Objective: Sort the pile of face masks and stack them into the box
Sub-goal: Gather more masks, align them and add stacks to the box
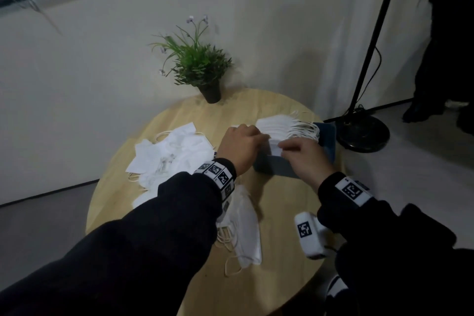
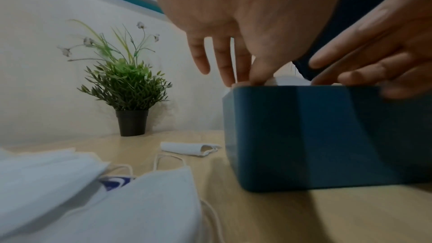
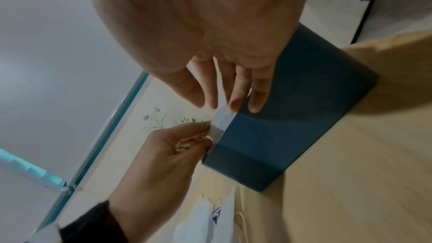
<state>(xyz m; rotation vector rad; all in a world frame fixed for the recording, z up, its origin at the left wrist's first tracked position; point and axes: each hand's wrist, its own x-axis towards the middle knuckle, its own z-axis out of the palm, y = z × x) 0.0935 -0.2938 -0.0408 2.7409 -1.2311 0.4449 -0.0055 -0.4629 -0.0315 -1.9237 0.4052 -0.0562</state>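
Both hands meet over the near end of the blue box, which sits at the right side of the round wooden table. Left hand pinches the corner of a white mask between thumb and fingertips at the box's left corner, other fingers fanned loosely; likely this steadies the mask's edge while it goes down. Right hand has its fingers nearly straight, tips laid on the same mask at the rim, pressing more than gripping, seemingly to flatten it into the box. Behind the hands, the stacked masks stand on edge in the box, ear loops all trailing right, so the row packs tight. Unsorted pile lies loose at table left, within easy reach of the left hand; a second small bundle rests near the front edge, and one folded mask lies alone beside the box. Potted plant stands at the back, well apart.
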